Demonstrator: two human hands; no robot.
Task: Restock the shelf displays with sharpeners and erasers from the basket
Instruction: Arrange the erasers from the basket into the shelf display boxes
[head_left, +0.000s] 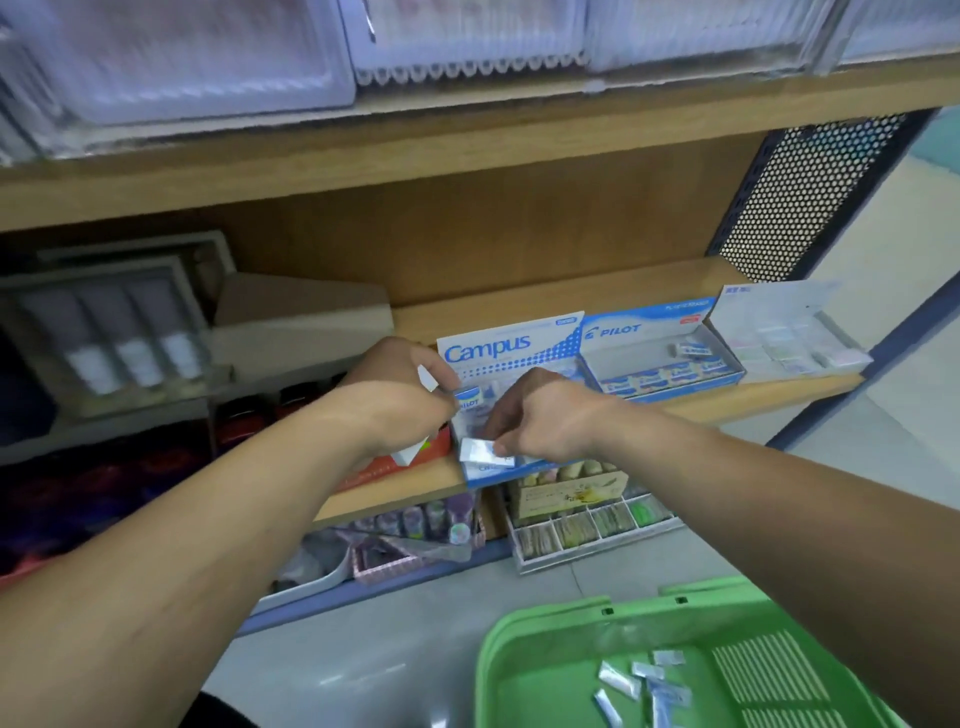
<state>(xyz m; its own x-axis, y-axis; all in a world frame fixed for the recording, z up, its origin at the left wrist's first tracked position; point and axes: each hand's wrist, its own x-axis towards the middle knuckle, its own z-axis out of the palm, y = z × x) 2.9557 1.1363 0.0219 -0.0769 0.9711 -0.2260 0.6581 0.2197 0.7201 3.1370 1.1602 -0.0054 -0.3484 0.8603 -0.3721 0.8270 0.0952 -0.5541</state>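
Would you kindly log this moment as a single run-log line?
phase: restocking | left hand: holds spare erasers | right hand: pinches wrapped eraser at Campus box front | basket: packets inside

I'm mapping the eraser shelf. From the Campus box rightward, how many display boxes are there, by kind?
Campus box: 1
Pilot box: 1
Clear plastic box: 1
Total: 3

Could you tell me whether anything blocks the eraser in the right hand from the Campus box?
Nothing visible does. The right hand pinches the eraser at the front edge of the Campus box; the left hand, gripping other erasers, is off to the left.
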